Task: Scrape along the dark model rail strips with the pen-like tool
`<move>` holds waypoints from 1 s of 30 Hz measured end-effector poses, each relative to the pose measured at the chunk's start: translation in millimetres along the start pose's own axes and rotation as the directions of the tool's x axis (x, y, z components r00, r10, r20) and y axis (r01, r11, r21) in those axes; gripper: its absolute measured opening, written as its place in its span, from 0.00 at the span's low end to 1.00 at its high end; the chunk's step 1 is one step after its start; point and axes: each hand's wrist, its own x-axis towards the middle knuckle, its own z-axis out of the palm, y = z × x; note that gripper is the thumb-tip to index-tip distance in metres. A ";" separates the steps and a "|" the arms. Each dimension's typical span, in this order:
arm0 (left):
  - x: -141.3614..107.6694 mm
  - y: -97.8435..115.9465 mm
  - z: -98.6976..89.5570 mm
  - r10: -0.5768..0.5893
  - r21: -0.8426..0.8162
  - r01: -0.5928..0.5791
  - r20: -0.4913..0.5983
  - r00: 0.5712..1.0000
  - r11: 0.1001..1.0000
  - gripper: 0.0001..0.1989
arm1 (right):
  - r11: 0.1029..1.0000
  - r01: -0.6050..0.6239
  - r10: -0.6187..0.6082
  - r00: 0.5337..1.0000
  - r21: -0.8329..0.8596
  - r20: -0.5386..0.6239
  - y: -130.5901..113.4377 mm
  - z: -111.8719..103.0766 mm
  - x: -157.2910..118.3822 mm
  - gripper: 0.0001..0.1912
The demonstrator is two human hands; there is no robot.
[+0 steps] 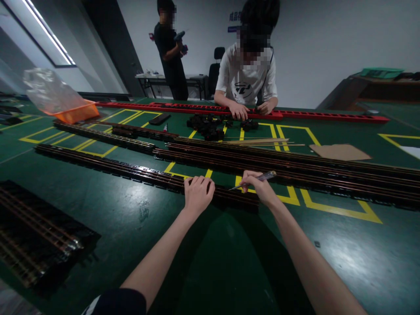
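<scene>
A long black rail assembly with copper-coloured strips lies across the green table. Near its right end my left hand rests on top, fingers curled over and gripping it. My right hand is closed around a screwdriver with a clear handle. The screwdriver's thin shaft slants down to the left, and its tip is at the top of the rail, just right of my left hand. Whether the tip touches the rail is hard to tell.
More black rails lie beyond, others at the left. Farther back are black parts, a red rail, thin sticks, cardboard and an orange bin. One person works across the table; another stands behind.
</scene>
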 end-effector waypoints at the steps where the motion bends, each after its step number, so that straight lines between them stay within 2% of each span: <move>1: 0.1 -1.4 0.2 -0.002 0.005 0.003 -0.010 1.000 1.000 0.13 | 1.000 -0.002 0.002 1.000 0.005 -0.002 0.2 -0.3 0.1 0.10; 16: -0.4 -8.0 2.2 0.008 0.020 -0.007 -0.020 1.000 1.000 0.13 | 0.995 -0.016 0.022 0.998 0.097 -0.060 12.0 -16.3 4.2 0.09; 23: -1.4 -6.0 0.8 0.009 0.039 -0.008 -0.016 1.000 0.999 0.14 | 0.983 -0.015 0.031 0.996 0.184 -0.085 22.7 -13.4 5.4 0.09; 30: -4.3 -7.8 3.4 0.093 0.084 -0.089 -0.034 0.995 0.992 0.15 | 0.980 -0.050 0.064 0.996 0.194 -0.065 26.5 -13.9 5.1 0.10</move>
